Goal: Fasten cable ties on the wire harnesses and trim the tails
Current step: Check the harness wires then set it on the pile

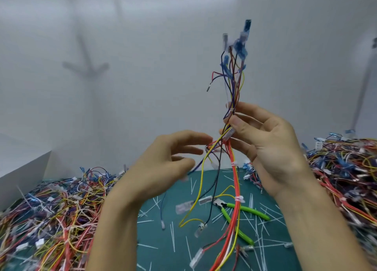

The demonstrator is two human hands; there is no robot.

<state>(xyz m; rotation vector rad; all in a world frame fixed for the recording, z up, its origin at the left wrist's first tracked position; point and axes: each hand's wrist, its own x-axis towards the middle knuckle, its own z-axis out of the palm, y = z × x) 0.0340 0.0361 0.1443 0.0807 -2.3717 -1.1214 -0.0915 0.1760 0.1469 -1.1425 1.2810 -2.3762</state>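
Harness (235, 179) stands upright, its blue end pointing up and its red end hanging down; your right hand (271, 148) grips its middle, your left hand (163, 164) loosely spread beside it.

Plain white wall (142, 46), soft shadows, teal mat (159, 258), white box (22, 174) at left

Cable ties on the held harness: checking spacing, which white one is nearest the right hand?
The upper tie, just below the right hand; the lower tie sits down by the green cutters.

Harness (234, 179) top blurred; lower end cut by bottom edge
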